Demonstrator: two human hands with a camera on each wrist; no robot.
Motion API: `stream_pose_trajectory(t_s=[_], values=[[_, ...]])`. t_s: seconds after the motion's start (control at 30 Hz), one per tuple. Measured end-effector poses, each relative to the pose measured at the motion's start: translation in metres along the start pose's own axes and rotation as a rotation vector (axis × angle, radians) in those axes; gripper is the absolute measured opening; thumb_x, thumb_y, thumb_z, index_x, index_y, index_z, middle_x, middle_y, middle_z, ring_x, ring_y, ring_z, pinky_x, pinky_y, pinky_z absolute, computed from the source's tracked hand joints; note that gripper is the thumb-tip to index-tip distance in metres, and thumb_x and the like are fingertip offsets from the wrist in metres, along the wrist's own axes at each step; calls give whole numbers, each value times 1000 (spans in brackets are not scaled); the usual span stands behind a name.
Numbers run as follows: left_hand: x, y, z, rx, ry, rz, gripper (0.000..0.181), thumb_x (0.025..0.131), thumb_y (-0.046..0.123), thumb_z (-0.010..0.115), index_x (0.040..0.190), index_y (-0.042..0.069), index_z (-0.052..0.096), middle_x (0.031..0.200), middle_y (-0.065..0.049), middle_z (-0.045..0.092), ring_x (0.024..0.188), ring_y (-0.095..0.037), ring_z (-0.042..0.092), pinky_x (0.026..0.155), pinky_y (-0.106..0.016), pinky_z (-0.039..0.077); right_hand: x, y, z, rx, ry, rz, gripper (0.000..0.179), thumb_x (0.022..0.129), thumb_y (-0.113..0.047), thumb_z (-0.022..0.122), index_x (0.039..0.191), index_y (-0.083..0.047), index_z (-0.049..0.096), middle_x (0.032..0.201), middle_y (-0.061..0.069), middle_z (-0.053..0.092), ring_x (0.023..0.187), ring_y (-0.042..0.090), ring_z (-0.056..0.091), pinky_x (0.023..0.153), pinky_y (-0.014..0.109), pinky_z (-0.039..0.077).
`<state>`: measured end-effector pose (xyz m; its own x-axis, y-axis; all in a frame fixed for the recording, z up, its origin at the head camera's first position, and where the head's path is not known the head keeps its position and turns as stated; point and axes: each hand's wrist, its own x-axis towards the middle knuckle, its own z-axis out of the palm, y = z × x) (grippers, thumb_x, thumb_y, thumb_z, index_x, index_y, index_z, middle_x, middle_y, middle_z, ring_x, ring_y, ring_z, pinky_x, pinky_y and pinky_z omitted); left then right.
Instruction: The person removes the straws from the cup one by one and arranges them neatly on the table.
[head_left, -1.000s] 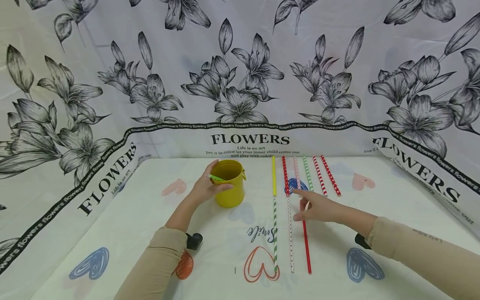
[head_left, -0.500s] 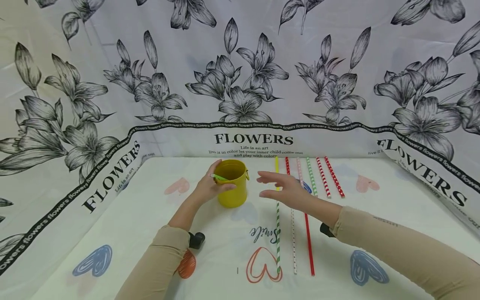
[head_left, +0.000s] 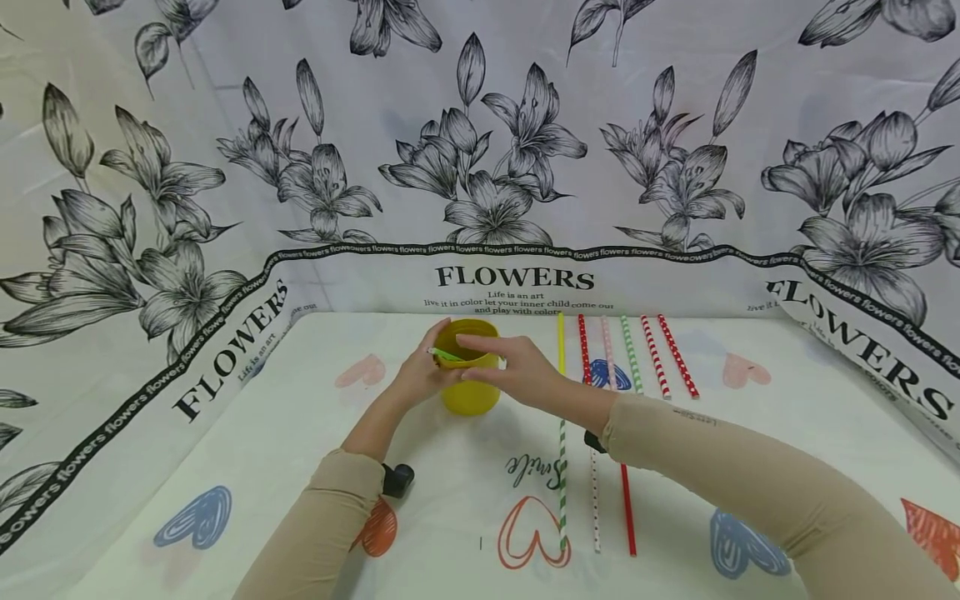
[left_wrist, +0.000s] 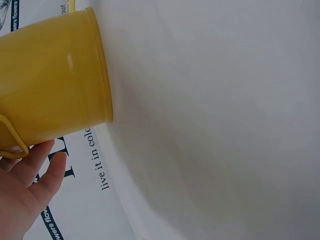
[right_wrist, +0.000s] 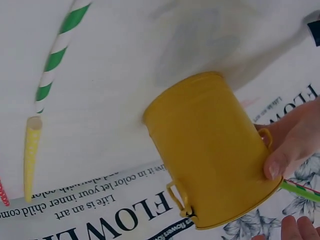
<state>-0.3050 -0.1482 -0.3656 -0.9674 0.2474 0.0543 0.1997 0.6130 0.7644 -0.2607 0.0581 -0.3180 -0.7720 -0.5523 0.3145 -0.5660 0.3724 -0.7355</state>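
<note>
A yellow bucket [head_left: 471, 398] with small side handles stands upright on the table. My left hand [head_left: 422, 377] grips its left side, the thumb at the front rim. In the right wrist view, a green straw [right_wrist: 300, 191] and a red-and-white striped edge show at the bucket's mouth. Over the right part of the rim hovers my right hand [head_left: 525, 367], fingers extended, with a gap between thumb and fingers. Nothing shows in it. Its fingertips [right_wrist: 291, 230] appear near the bucket's mouth in the right wrist view. The bucket's inside is mostly hidden.
Right of the bucket lies a back row of paper straws: yellow [head_left: 561, 342], red dotted [head_left: 678, 357], striped [head_left: 656, 357] and others. Nearer lie a green-striped straw [head_left: 562, 500], a white dotted straw [head_left: 596, 517] and a red straw [head_left: 628, 517]. A flowered curtain [head_left: 510, 167] hangs behind.
My right hand has moved left from above the red straw to the bucket's rim. My left hand keeps its grip on the bucket. The head view has shifted slightly.
</note>
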Motion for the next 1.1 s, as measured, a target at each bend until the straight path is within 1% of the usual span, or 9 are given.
stream_pose_trajectory(t_s=[0.1,0.23,0.37,0.5,0.63,0.73,0.83,1.03,1.1], values=[[0,0,0,19,0,21,93,91,20,74,161,12,12,158,-20,36,141,-43,39,117,-61,29,8,-1,7,-8,9,-2,49,93,-16,71,140,-5,59,137,11,64,127,31,56,104,47,50],[0,-1,0,37,-8,53,93,92,20,73,160,8,11,158,-22,35,141,-43,40,117,-59,30,14,-3,15,9,31,5,45,94,-16,71,136,-5,62,131,11,67,118,30,62,97,38,54],[0,-1,0,39,-12,53,93,93,22,72,161,10,11,158,-21,36,141,-42,40,117,-58,31,17,-3,20,29,51,10,40,95,-15,69,133,-3,65,128,11,69,114,28,66,94,31,55],[0,0,0,37,-16,56,92,94,24,72,161,11,11,157,-21,37,140,-43,40,117,-59,32,20,-1,22,20,62,17,35,95,-14,69,128,-3,68,124,10,71,112,27,67,93,30,56],[-1,0,0,40,-18,53,92,94,27,71,161,11,10,158,-21,37,140,-44,40,116,-60,32,24,1,23,1,80,3,28,94,-12,71,120,-1,72,114,11,74,108,27,67,95,33,55],[-1,1,0,29,-17,34,93,94,30,72,161,12,10,159,-21,35,141,-46,40,114,-62,33,26,2,22,-1,96,1,22,93,-11,72,113,-1,74,106,10,76,104,26,66,95,34,53],[-1,1,0,12,-13,17,94,93,32,73,161,13,11,160,-19,34,141,-46,39,114,-63,33,26,3,20,5,108,8,19,92,-11,72,108,-2,76,101,7,77,102,24,64,93,33,52],[-2,1,0,-28,-2,17,99,89,33,77,161,15,12,158,-15,38,140,-41,42,115,-60,34,22,6,15,11,132,-15,17,92,-10,72,105,-1,76,100,9,77,95,24,64,86,31,54],[-2,2,1,-43,-3,16,100,88,33,78,161,16,12,156,-14,40,139,-41,44,115,-58,35,18,7,12,29,137,-15,18,93,-9,71,108,0,76,103,11,76,98,25,66,87,32,56]])
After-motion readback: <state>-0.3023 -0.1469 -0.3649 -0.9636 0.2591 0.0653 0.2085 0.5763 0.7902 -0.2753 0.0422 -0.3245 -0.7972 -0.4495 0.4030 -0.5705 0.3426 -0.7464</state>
